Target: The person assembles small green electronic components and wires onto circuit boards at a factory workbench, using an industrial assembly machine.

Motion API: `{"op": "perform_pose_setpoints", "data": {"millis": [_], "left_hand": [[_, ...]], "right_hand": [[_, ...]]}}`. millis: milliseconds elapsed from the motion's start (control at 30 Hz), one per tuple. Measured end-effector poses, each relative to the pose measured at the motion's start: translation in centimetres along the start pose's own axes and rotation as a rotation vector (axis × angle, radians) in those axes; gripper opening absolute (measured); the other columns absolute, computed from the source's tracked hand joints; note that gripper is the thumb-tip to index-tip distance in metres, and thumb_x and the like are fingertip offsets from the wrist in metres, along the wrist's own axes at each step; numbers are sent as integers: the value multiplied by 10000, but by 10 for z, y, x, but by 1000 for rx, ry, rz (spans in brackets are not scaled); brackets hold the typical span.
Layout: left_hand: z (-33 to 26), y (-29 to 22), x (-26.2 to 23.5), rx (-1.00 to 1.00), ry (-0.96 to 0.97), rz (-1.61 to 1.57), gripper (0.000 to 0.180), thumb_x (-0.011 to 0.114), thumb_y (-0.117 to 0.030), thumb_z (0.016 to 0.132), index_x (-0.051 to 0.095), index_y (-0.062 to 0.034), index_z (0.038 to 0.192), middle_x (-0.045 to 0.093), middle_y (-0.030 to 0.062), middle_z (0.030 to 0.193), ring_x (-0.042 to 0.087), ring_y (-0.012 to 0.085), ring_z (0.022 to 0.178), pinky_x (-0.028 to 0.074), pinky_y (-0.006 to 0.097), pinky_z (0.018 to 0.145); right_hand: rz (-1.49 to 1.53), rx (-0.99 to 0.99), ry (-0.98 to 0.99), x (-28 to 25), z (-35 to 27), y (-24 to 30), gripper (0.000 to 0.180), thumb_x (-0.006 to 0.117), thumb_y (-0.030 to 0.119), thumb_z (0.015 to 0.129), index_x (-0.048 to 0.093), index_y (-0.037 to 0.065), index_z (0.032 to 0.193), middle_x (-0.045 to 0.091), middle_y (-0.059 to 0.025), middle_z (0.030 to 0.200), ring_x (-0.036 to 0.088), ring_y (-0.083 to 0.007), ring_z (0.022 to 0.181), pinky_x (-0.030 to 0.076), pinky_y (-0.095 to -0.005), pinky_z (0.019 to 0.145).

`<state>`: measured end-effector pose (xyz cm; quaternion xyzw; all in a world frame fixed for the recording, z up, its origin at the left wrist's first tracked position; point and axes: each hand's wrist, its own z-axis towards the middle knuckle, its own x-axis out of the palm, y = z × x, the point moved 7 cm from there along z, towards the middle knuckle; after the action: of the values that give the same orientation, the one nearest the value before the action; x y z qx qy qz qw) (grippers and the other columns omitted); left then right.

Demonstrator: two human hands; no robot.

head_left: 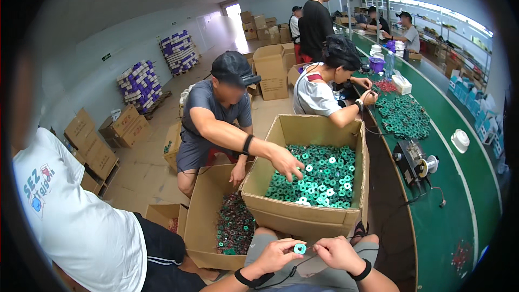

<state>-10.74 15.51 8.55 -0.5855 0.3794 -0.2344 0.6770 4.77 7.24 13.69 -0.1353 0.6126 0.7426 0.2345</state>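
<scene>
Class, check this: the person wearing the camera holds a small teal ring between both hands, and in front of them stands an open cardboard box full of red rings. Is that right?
Not quite. In the head view the left hand and right hand do hold a small teal ring between them, and the open cardboard box stands in front, but the rings in the box are green and teal with some white, not red.

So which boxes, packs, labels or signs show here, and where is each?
Open brown carton of green rings: ahead of the hands.
Second open carton: lower left of it.
Closed brown cartons: left floor.
Purple-white stacked packs: left wall.
Small green sign: left wall.
</scene>
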Motion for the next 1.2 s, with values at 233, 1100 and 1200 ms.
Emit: {"op": "perform_pose_setpoints", "data": {"millis": [233,1100,1200], "left_hand": [[7,-7,-8,-13,-48,-72,317,769,-78,850,698,-3,1149,713,48,1008,647,97,915,529,270,807],[19,-11,-15,80,-146,49,367,797,-42,752,701,8,1103,724,127,982,714,221,849,558,314,751],[18,-15,-11,131,-129,116,365,795,-41,748,702,8,1098,726,128,977,716,235,855,556,323,751]], "right_hand": [[2,-12,90,4,9,3,110,615,148,867,672,67,819,642,-188,705,652,-387,653,526,-447,594],[21,-117,209,17,14,12,116,568,74,877,633,22,797,635,-148,664,649,-323,604,513,-392,578],[-2,57,108,9,19,-17,130,571,91,883,622,28,782,619,-162,654,629,-364,613,501,-434,588]]}}
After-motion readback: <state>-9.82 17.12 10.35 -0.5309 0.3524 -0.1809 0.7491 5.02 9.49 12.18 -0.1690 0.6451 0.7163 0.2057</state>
